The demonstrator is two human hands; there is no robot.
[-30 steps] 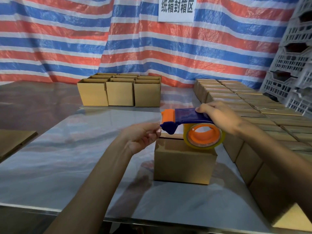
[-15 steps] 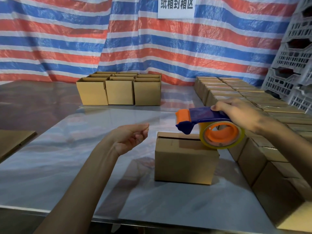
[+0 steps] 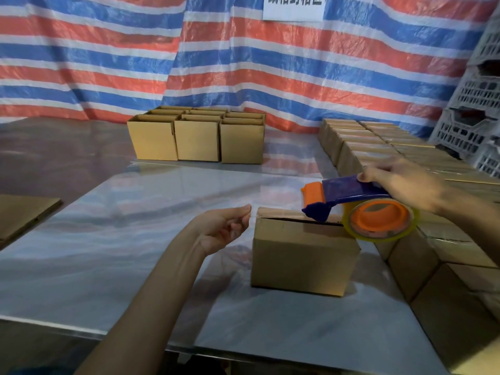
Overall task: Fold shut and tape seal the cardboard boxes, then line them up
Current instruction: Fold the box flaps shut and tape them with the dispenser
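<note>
A small cardboard box (image 3: 300,255) stands on the shiny metal table (image 3: 108,253), flaps folded down with a dark gap along the top seam. My right hand (image 3: 405,185) grips the handle of a blue and orange tape dispenser (image 3: 349,190), held just above the box's top right part. Its roll of clear tape (image 3: 378,220) hangs over the box's right edge. My left hand (image 3: 224,228) hovers at the box's top left edge, palm up, thumb and forefinger pinched together on the end of the tape, which is barely visible.
Several open-topped boxes (image 3: 197,139) stand in a block at the back of the table. Rows of closed boxes (image 3: 378,147) run along the right side to the near corner. Flat cardboard (image 3: 24,212) lies at the left. Grey plastic crates (image 3: 476,117) are stacked at the far right.
My left hand left the dispenser's mouth and drew back to the left. My right hand carried the dispenser to the right, from the box's left end to its right end.
</note>
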